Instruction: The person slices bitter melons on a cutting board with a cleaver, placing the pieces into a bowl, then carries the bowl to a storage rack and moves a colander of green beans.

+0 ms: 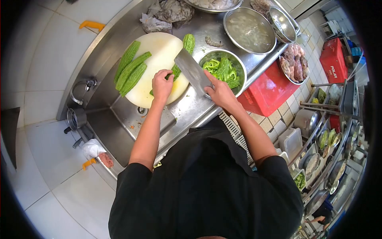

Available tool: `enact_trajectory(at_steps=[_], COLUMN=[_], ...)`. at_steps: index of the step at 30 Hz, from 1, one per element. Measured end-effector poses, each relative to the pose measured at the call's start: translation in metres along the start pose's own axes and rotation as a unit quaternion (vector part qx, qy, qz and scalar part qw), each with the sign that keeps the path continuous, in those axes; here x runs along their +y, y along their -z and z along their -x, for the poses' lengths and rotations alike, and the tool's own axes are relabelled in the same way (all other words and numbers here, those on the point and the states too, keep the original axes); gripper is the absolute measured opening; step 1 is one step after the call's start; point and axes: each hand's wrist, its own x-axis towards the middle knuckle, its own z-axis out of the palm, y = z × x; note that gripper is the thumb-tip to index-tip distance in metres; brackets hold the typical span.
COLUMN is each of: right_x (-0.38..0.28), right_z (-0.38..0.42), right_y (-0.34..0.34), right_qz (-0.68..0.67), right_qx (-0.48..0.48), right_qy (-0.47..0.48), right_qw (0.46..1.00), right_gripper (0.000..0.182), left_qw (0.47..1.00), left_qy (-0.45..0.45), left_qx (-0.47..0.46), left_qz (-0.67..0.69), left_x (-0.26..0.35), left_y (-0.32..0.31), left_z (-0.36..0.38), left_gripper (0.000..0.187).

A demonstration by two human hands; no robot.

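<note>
A cleaver (191,71) is gripped in my right hand (221,92), its broad blade tilted over the right edge of the round white cutting board (157,44). My left hand (162,84) is closed on a green bitter melon (175,72) lying on the board, its fingertips close to the blade. The blade and fingers hide part of that melon. Several whole bitter melons (131,68) lie together on the board's left side. Another bitter melon (188,44) rests at the board's upper right edge. Right of the blade, a metal colander (241,65) holds cut green pieces (225,71).
The board spans a steel sink (104,131) with a faucet (79,93) at left. Behind are plastic bags (171,14), a bowl of cloudy water (250,30) and a strainer (281,24). A red box (268,89) and meat bowl (294,63) stand right, beside loaded shelves (318,131).
</note>
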Motion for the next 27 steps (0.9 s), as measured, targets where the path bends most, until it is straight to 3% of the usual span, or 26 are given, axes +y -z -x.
enact_trajectory(at_steps=[6,12,15,18,21,22,24,27], right_x=[0.006,0.003,0.008,0.01,0.012,0.008,-0.009,-0.001], right_z=[-0.032,-0.035,-0.001,0.01,0.005,0.0,0.004,0.016], right_y=[-0.022,-0.042,-0.038,-0.036,-0.048,-0.055,-0.045,-0.047], right_qz=[-0.009,-0.059,-0.054,-0.201,-0.217,-0.186,-0.152,-0.175], right_qx=[-0.002,-0.037,-0.085,-0.107,-0.112,-0.105,-0.172,-0.171], right_qy=[0.011,-0.007,-0.053,-0.103,-0.075,-0.028,-0.083,-0.065], right_qw=[1.0,0.998,0.993,0.968,0.967,0.977,0.97,0.967], right_gripper=[0.07,0.071,0.07,0.07,0.07,0.07,0.07,0.071], left_qw=[0.999,0.999,0.999,0.997,0.966,0.966,0.965,0.977], left_qy=[0.028,-0.019,-0.016,-0.047,-0.085,-0.082,-0.072,-0.087], left_qx=[-0.012,0.031,0.038,0.023,-0.025,-0.023,-0.013,0.021], left_qz=[0.014,-0.007,-0.003,-0.051,-0.244,-0.245,-0.253,-0.191], left_x=[-0.001,-0.007,-0.013,-0.018,-0.013,-0.017,-0.019,-0.005], left_y=[-0.001,-0.004,-0.004,0.01,0.019,0.017,0.014,0.011], left_z=[-0.003,-0.002,-0.001,0.009,0.023,0.023,0.022,0.03], left_gripper=[0.014,0.013,0.018,0.037,0.051,0.051,0.052,0.047])
